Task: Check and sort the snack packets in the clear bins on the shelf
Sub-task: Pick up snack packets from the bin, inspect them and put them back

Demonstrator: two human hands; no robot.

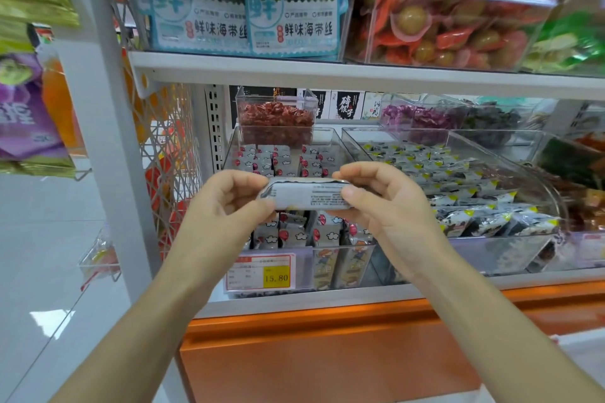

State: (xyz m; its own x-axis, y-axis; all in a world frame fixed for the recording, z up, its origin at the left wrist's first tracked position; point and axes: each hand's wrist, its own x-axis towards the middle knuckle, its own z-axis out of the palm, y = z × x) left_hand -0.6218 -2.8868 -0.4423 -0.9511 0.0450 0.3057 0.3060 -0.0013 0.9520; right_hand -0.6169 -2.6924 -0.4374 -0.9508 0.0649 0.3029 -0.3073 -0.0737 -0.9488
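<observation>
Two tiers of white shelf [327, 70] carry clear bins of snacks, and the lower tier is the working level. On it the left clear bin [304, 267] holds upright rows of grey packets printed with clouds. The right clear bin [491, 252], just beside it, holds black-and-white packets with yellow corners. A bin of red sweets [276, 118] stands at the back, over the left bin, and a price label [262, 271] hangs on its front wall.

The left hand [229, 203] and right hand [383, 203] hold one snack packet [307, 195] in the air, in front of and above the left bin's front rows. Each grip is closed on one end of the packet, with the fingers curled over the top edge and the thumb in front. The packet lies level, its small print [327, 198] turned toward the wearer.

The step in hand appears to be the check. It is best done with a light pinch at the two ends only, so that the thumbs stay off the print and the filling is not crushed. A slight pull between the hands would flatten the foil and cut the glare. The packet seems to belong in the left bin, though its front face is hidden and this should be confirmed first.
</observation>
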